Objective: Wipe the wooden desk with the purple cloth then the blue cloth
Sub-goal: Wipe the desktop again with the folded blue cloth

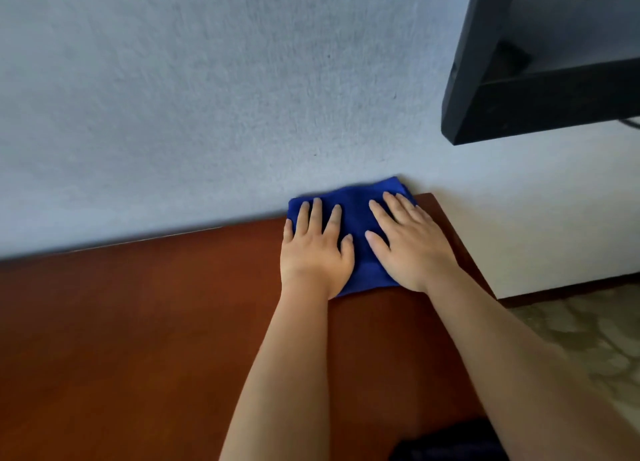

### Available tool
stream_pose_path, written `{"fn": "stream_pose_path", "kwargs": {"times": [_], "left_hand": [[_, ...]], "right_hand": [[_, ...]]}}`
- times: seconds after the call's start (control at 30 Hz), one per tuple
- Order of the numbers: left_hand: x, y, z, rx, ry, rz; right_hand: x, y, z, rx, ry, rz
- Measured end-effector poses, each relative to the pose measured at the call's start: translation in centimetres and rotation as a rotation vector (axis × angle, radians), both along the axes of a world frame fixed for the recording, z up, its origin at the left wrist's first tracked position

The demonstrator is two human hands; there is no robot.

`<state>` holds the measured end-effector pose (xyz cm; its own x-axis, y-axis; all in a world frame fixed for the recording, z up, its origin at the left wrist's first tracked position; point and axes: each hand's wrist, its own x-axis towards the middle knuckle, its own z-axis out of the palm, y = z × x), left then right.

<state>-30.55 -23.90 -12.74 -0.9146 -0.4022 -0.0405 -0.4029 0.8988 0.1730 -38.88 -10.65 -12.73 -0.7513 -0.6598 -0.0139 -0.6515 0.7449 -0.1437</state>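
The blue cloth [358, 218] lies flat at the far right corner of the reddish-brown wooden desk [138, 322], its back edge against the wall. My left hand [317, 249] presses on the cloth's left part with straight, spread fingers. Beside it, my right hand [410, 242] lies flat on the cloth's right part, fingers straight and pointing toward the wall. No purple cloth is clearly in view.
A pale textured wall [207, 96] stands right behind the desk. A black shelf [540, 89] hangs on the wall above and to the right. The desk's right edge drops to a patterned floor [595, 349]. Something dark [450, 443] sits at the bottom edge.
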Motion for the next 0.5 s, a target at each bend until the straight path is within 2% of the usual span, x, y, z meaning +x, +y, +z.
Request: {"fn": "stream_pose_path", "kwargs": {"times": [0.2, 0.5], "left_hand": [[-2.5, -0.7, -0.1, -0.015, -0.005, -0.042], [0.7, 3.9, 0.1, -0.016, -0.024, -0.058]], "right_hand": [[-2.0, -0.4, -0.1, -0.016, -0.015, -0.034], [1.3, 4.3, -0.1, 0.000, -0.031, -0.080]]}}
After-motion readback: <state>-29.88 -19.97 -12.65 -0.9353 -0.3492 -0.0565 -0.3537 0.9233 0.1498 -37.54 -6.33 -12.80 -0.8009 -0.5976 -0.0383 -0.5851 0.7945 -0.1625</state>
